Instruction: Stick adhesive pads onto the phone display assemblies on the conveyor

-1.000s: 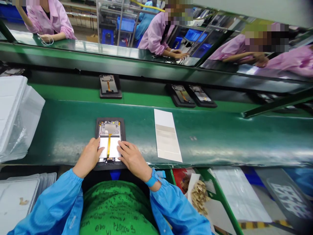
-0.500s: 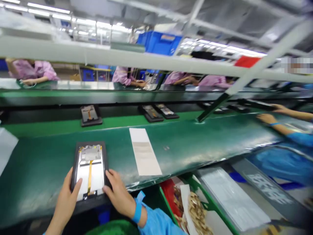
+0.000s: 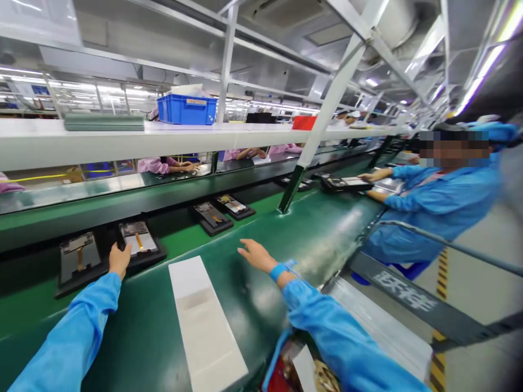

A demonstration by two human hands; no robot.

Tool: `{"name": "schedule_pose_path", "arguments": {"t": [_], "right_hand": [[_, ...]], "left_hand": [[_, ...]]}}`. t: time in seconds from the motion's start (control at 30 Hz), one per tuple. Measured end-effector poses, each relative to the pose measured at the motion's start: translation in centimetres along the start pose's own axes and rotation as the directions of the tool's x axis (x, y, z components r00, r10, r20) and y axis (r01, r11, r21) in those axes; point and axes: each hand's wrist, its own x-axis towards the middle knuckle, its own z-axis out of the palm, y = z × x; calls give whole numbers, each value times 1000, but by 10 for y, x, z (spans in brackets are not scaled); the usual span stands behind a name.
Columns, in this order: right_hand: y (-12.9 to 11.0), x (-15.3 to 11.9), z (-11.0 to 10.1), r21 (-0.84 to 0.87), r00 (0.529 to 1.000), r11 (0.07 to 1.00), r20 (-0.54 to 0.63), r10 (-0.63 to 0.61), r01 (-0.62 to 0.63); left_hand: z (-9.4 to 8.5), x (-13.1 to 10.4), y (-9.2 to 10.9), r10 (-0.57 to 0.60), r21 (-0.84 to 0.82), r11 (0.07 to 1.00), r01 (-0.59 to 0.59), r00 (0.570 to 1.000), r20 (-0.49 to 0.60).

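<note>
My left hand [image 3: 119, 260] is at the near left edge of a black tray on the belt, its thumb and fingers closed on that edge. In this tray lies an opened tablet [image 3: 141, 239] with a white panel and an orange ribbon cable. Another opened tablet in a black tray [image 3: 78, 261] lies just left of it. My right hand [image 3: 257, 255] is held over the green bench [image 3: 253, 294], fingers stretched out and holding nothing. Between my arms a long white paper strip [image 3: 204, 321] lies on the bench.
Two more trayed tablets [image 3: 212, 218] lie further right on the belt. A slanted post [image 3: 292, 188] stands at the bench's back edge. At right, a co-worker in a blue smock [image 3: 441, 201] handles another tray. A bin with scraps [image 3: 310, 367] sits below my right arm.
The trayed tablet I held with both hands over the bench is now on the belt, with my left hand at it. My right hand has let go and moved right. The view has turned right.
</note>
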Motion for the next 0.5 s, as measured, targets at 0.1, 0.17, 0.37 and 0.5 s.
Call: {"name": "schedule_pose_path", "arguments": {"t": [0.1, 0.17, 0.37, 0.5], "right_hand": [[14, 67, 6, 4, 997, 998, -38, 69, -69], [19, 103, 11, 16, 991, 992, -54, 122, -122], [42, 185, 28, 75, 943, 940, 10, 332, -332], [45, 211, 47, 108, 936, 931, 90, 340, -349]], "left_hand": [[36, 10, 6, 132, 126, 984, -125, 990, -48], [74, 12, 15, 362, 183, 910, -373, 928, 91], [259, 9, 67, 321, 139, 893, -429, 820, 474], [336, 7, 87, 179, 151, 947, -284, 855, 487]]}}
